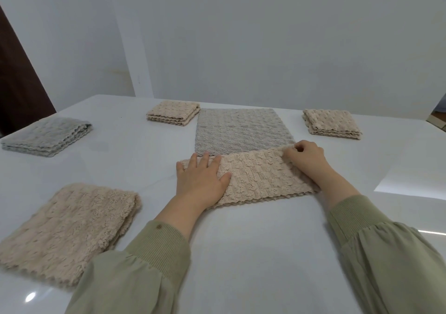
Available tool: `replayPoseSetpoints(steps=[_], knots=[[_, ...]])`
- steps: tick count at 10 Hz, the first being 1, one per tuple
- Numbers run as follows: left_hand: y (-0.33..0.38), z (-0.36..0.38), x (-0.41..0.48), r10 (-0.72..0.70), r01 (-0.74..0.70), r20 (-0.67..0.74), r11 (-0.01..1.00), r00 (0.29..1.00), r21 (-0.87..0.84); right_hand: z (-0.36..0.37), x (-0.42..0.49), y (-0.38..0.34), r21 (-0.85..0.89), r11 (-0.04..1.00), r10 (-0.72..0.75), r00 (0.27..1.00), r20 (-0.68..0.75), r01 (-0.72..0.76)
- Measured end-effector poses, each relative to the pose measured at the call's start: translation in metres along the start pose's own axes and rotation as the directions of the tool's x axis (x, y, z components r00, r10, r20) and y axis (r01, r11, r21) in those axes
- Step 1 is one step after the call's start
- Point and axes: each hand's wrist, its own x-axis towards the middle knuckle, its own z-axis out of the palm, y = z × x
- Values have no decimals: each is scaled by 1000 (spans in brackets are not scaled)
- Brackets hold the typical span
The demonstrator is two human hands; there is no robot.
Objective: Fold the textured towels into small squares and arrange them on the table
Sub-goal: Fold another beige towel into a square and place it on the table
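Observation:
A beige textured towel point(258, 178) lies in front of me as a long band, folded in half. My left hand point(201, 178) presses flat on its left end with straight fingers. My right hand point(305, 156) pinches the towel's far right corner with curled fingers. Just behind it a grey towel point(239, 130) lies spread flat. Folded squares sit around: beige at near left point(70, 231), grey at far left point(45, 136), beige at the back middle point(172, 113), beige at the back right point(331, 124).
The white glossy table point(265, 253) runs to a far edge against a white wall point(241, 36). A dark door or panel point(17, 79) stands at far left. Green sleeves cover both my forearms.

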Motion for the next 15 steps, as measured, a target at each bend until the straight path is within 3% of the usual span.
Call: replayPoseSetpoints(steps=[1,3,6,7,8,9,10,11,13,14,15], knots=[[0,1,0,1,-1,-13,1000,1000,-7,-2,-3,-2,206,979,15,1000,-17,-11],[0,0,0,-2,2,-20,1000,1000,-12,-7,-5,-10,282,959,-7,999,-54,21],[1,0,-2,-9,9,-28,1000,1000,-23,-17,-11,-26,248,969,-11,997,74,-7],[1,-2,-3,-17,16,-49,999,999,-39,-23,-20,-42,263,963,-90,990,109,58],[3,-9,-5,7,-27,-140,990,990,-139,-32,-33,-65,199,954,-249,961,119,223],[6,-21,-9,31,-132,-173,784,984,-607,-39,-50,-90,175,903,-423,886,191,393],[10,-35,-17,122,-212,-177,415,977,-885,-39,-67,-109,184,847,-532,802,271,499],[10,-47,-27,159,-286,-245,334,956,-898,-37,-75,-116,190,809,-588,768,254,556],[9,-57,-34,93,-293,-278,374,956,-880,-32,-74,-114,153,800,-597,795,108,580],[10,-58,-34,-64,-346,-405,412,912,-843,-30,-67,-110,156,865,-489,871,48,477],[8,-62,-36,-201,-358,-455,384,867,-851,-24,-56,-101,220,928,-314,949,37,299]])
